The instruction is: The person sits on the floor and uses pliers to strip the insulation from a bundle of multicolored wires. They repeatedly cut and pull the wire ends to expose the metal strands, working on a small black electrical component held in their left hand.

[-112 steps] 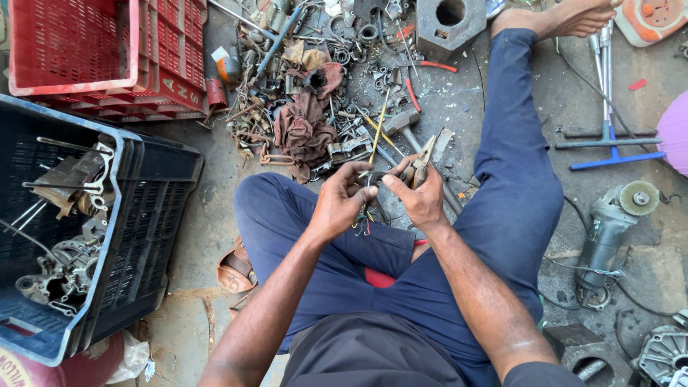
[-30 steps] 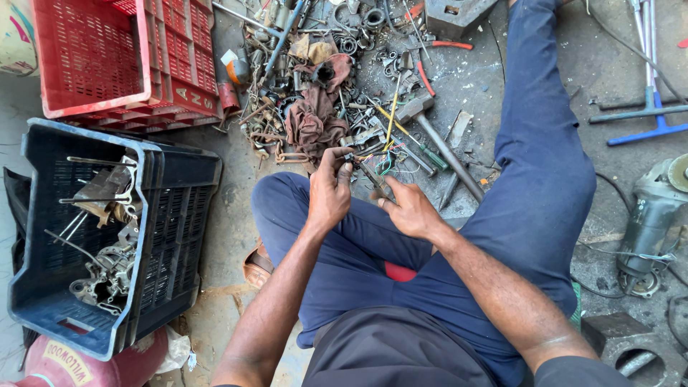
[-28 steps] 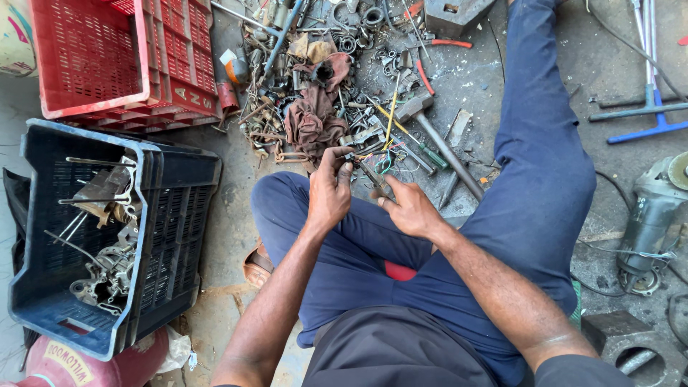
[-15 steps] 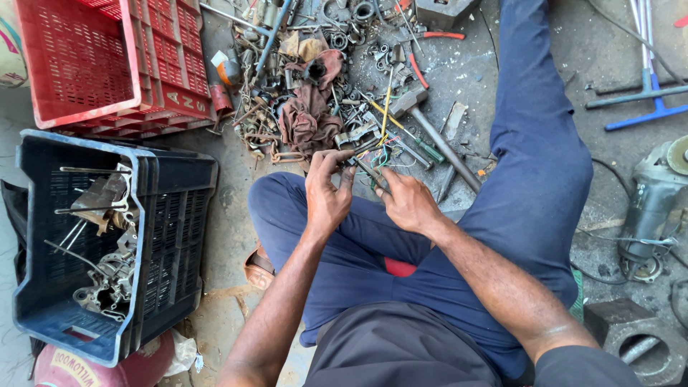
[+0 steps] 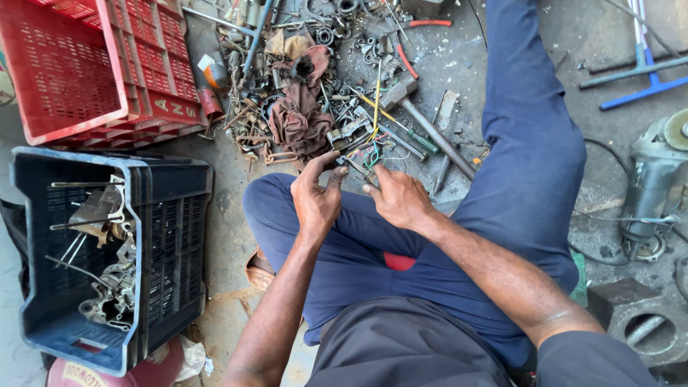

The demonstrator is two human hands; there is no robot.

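A small bundle of coloured wires (image 5: pixel 369 154) sits just above the middle of the frame, pinched between both hands over the person's lap. The left hand (image 5: pixel 315 197) is curled around a thin dark metal piece (image 5: pixel 351 163) that joins the wires, thumb and fingers closed narrowly on it; the right hand (image 5: pixel 398 197) meets it from the right side, fingertips pressed to the same spot, though whether it grips the wires or only steadies them is hard to tell at this size. Just above the hands, a hammer (image 5: pixel 423 118) lies slanting on the grey floor, beside a green-handled screwdriver (image 5: pixel 408 136). A brown rag (image 5: pixel 297 118) lies in a heap of loose metal parts (image 5: pixel 337 43) in the upper middle of the frame. A red crate (image 5: pixel 86 64) fills the upper left corner, and a dark blue crate (image 5: pixel 165 236) holding metal scraps stands at the lower left. At the right edge rests a grey electric motor (image 5: pixel 656 179), with a blue metal frame (image 5: pixel 638 72) near the upper right. The person sits cross-legged in blue trousers (image 5: pixel 530 165).
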